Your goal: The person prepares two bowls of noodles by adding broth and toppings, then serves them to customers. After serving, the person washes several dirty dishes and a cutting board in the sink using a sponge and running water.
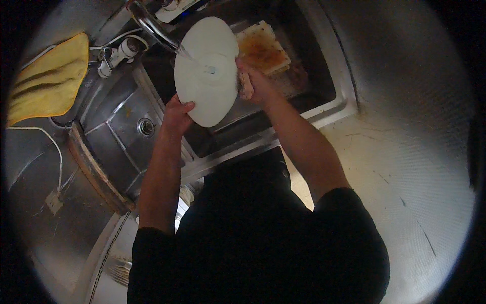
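Observation:
A white oval plate [207, 98] is tilted over the sink, its face with a small bluish mark turned towards me. My left hand [177, 116] grips its lower left rim, thumb on top. My right hand [260, 81] is at the right rim, closed around a tan piece [246, 86] that looks like a sponge; I cannot tell for sure. From the metal faucet [152, 26], water runs onto the plate. Behind my right hand, a square white dish [262, 45] smeared with brown residue lies in the sink basin [322, 72], seemingly stacked on another.
To the left is a second steel basin [125, 133] with a drain [145, 127] and a wooden strip [100, 171] along its edge. A yellow cloth [49, 79] hangs beside a white-and-chrome tap fitting [121, 53]. A cord [57, 148] runs down to an outlet [54, 201].

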Action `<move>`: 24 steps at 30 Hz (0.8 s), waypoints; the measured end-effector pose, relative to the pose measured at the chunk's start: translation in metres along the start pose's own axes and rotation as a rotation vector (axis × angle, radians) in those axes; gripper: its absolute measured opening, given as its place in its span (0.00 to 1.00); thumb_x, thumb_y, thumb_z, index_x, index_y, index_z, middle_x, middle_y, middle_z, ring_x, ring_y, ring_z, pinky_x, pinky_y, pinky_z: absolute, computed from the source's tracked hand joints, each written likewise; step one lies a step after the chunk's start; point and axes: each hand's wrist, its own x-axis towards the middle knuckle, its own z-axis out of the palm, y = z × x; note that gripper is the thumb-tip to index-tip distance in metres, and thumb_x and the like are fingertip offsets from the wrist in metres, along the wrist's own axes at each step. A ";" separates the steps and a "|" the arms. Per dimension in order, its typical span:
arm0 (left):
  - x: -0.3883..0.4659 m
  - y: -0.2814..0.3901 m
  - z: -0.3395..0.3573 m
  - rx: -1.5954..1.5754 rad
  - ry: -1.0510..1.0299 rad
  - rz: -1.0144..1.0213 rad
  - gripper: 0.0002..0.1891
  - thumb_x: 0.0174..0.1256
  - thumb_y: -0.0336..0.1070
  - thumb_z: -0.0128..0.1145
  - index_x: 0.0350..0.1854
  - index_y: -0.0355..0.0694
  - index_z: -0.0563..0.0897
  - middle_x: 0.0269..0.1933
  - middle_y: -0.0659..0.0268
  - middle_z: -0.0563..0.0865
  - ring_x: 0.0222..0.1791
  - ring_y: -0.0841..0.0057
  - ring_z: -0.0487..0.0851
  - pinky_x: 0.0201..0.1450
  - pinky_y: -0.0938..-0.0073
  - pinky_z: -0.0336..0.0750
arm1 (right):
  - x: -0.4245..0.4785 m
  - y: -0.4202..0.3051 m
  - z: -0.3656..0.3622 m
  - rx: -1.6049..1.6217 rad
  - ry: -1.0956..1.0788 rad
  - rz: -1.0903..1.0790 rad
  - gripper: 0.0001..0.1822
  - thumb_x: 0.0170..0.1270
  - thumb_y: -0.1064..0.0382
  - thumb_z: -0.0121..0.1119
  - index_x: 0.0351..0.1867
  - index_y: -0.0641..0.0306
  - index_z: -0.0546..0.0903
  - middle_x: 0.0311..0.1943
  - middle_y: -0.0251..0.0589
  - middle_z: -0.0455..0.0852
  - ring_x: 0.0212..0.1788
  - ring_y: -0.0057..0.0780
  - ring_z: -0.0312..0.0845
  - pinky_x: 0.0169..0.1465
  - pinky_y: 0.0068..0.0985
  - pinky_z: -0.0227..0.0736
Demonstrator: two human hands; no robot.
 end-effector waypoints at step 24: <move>0.047 0.005 0.041 -0.528 -0.093 -0.273 0.26 0.56 0.52 0.51 0.51 0.38 0.77 0.48 0.57 0.82 0.48 0.60 0.79 0.53 0.59 0.74 | -0.088 -0.030 0.027 -2.278 -0.246 -0.726 0.15 0.47 0.66 0.66 0.40 0.54 0.81 0.40 0.33 0.83 0.45 0.33 0.80 0.47 0.30 0.77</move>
